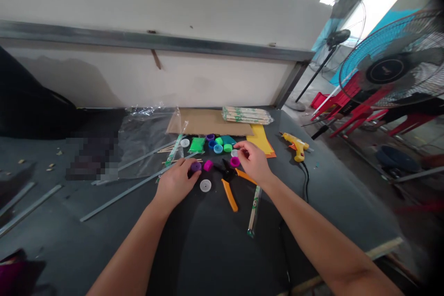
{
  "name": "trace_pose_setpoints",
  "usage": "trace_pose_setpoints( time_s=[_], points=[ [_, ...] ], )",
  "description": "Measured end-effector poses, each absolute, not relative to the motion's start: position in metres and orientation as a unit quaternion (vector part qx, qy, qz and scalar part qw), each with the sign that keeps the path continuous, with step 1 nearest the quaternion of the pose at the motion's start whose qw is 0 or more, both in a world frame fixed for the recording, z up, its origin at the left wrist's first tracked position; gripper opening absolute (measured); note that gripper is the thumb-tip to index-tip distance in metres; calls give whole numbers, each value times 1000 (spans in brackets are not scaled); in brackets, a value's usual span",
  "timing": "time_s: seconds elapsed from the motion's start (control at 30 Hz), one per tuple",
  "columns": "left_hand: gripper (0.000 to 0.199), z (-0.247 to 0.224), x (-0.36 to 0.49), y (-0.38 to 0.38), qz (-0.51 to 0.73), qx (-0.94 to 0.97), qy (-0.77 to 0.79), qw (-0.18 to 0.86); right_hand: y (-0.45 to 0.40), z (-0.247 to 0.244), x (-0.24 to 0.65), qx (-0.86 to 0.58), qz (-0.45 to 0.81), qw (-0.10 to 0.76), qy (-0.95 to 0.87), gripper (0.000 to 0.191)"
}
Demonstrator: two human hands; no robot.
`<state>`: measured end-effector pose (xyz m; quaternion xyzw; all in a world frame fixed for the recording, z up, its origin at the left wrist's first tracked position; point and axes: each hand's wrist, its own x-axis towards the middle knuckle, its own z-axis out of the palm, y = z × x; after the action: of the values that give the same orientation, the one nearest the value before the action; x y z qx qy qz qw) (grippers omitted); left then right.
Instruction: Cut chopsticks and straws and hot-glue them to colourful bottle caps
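The left hand [176, 184] sits half-curled, fingertips touching a purple plastic bottle cap [196, 166], while the right hand [254, 162] pinches a small white cap [235, 153] just above a magenta cap [235, 162], orange-handled pliers [229, 185] lying between them.

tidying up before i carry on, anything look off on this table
Small wood scraps lie scattered on the dark tabletop at far left, and a patch beside the clear plastic sheet is pixelated, hiding what lies there.
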<state>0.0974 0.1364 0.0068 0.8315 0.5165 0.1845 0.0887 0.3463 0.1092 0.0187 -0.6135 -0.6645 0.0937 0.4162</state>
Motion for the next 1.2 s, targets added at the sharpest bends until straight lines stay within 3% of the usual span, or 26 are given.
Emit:
trace_pose_setpoints(
  time_s=[0.3,0.57,0.7,0.83,1.2],
  points=[
    [24,4,89,138,217,823,510,121,91,32,322,-520,85,296,-797,18],
    [38,10,91,132,205,850,473,109,95,28,328,-536,88,325,-774,20],
    [30,12,88,134,227,839,481,111,96,26,328,-537,91,324,-773,21],
    [20,10,80,143,260,822,505,48,97,26,329,-549,89,337,-760,23],
    [30,1,60,162,227,848,473,-77,97,26,327,-547,92,345,-757,21]
  ],
)
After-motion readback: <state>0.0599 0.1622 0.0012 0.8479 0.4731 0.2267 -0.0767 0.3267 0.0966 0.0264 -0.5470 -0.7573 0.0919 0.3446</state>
